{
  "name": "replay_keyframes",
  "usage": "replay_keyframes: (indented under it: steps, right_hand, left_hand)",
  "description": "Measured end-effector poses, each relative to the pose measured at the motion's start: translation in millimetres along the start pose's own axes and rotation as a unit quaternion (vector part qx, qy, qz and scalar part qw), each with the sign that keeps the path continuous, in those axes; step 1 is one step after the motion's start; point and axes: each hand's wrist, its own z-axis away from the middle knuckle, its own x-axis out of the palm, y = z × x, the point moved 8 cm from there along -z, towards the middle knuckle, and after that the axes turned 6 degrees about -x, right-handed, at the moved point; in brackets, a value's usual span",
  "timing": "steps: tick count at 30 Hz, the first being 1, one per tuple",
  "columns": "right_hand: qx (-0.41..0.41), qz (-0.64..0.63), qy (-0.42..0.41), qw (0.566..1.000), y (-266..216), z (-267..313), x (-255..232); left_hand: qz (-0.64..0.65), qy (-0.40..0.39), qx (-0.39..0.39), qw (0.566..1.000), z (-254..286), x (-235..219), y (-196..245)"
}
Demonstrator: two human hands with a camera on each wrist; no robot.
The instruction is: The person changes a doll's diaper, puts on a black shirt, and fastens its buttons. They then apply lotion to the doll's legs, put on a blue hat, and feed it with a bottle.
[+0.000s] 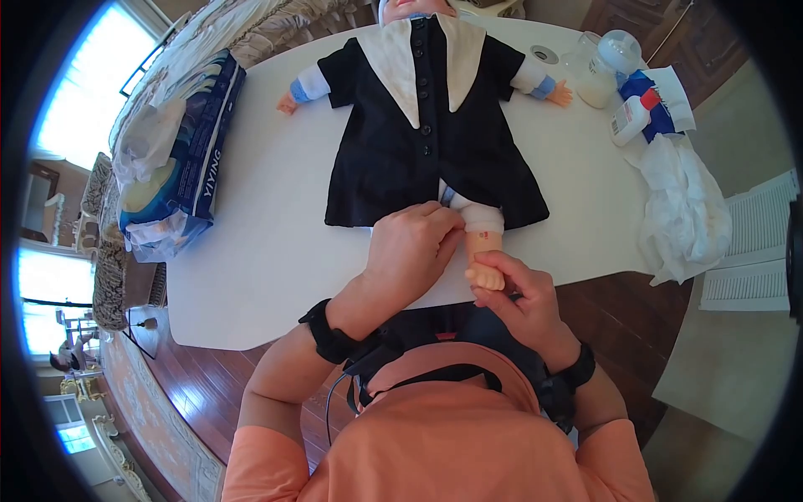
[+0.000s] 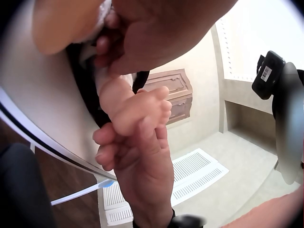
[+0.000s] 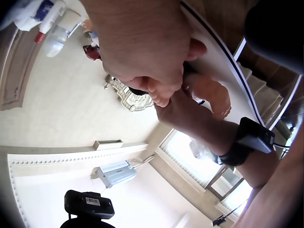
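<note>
A baby doll (image 1: 485, 240) lies on its back, feet toward me, in a black dress (image 1: 385, 159) with a long white pointed collar (image 1: 393, 67). Under the hem shows a white pant leg (image 1: 481, 217), its cuff above the bare ankle. My left hand (image 1: 414, 247) pinches the cloth of this leg at its inner side. With thumb and fingers my right hand (image 1: 527, 305) holds the doll's foot (image 2: 142, 111), toes outward. The doll's other foot (image 3: 216, 97) shows beside my left wrist in the right wrist view; my left hand hides it in the head view.
The doll lies on a white table (image 1: 268, 176). A blue diaper pack (image 1: 188, 167) stands at the left edge. At the right are a baby bottle (image 1: 594, 84), a white bottle with a red cap (image 1: 631, 117) and a crumpled white plastic bag (image 1: 682, 205).
</note>
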Motion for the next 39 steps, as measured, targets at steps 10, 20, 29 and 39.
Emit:
replay_keyframes:
  steps: [10,20,29,39]
  right_hand:
    - [-0.045,0.024,-0.034,0.998,-15,-6,3]
    - [-0.046,0.04,-0.036,0.998,-18,-8,3]
    - [-0.015,-0.042,-0.017,0.999,-8,-1,-4]
    - [0.009,-0.147,0.007,0.989,-4,1,-4]
  left_hand:
    - [0.039,0.017,0.062,0.997,-7,-7,5]
    - [0.076,-0.042,-0.035,0.996,-16,-3,-3]
    - [0.44,-0.065,-0.234,0.865,21,16,-20]
    - [0.732,-0.166,-0.332,0.572,32,88,-10]
